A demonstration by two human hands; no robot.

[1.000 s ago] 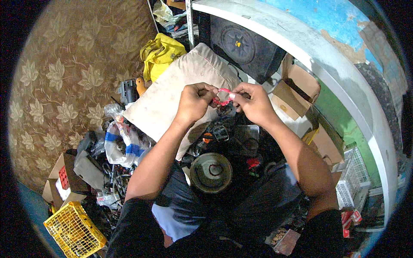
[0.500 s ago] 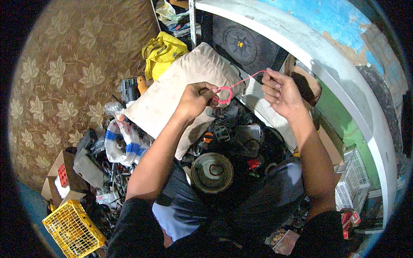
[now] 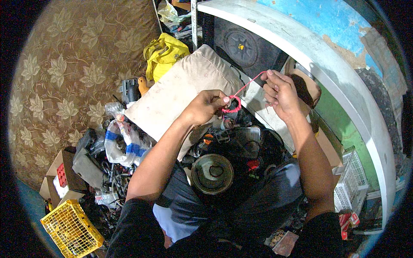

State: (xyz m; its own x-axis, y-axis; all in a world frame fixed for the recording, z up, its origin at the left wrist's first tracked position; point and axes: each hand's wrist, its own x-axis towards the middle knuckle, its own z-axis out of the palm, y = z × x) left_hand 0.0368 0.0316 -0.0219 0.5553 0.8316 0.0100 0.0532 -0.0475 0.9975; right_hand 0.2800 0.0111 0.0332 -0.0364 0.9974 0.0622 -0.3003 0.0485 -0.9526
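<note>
Between the thumb and fingers of my left hand (image 3: 203, 108) a small, braided-looking ring of pink yarn (image 3: 238, 105) is pinched. From it a single pink strand (image 3: 250, 82) runs up and to the right. My right hand (image 3: 280, 92) is closed on that strand at its fingertips, with the other fingers curled in. The strand bows slightly between the hands. Both hands are raised in front of a beige cushion (image 3: 172, 90) and apart from it. Whatever else the curled right fingers may hold is hidden.
A round metal-looking pot or lid (image 3: 212, 174) lies between my knees, with dark clutter beyond. A yellow bag (image 3: 165, 56) and a black speaker (image 3: 241, 45) stand farther back. A yellow basket (image 3: 71, 230) is at lower left, a white basket (image 3: 350, 180) at right.
My left hand has moved right and slightly down with the yarn ring, closer to my right hand. The strand is less taut and steeper. My right hand has shifted only a little.
</note>
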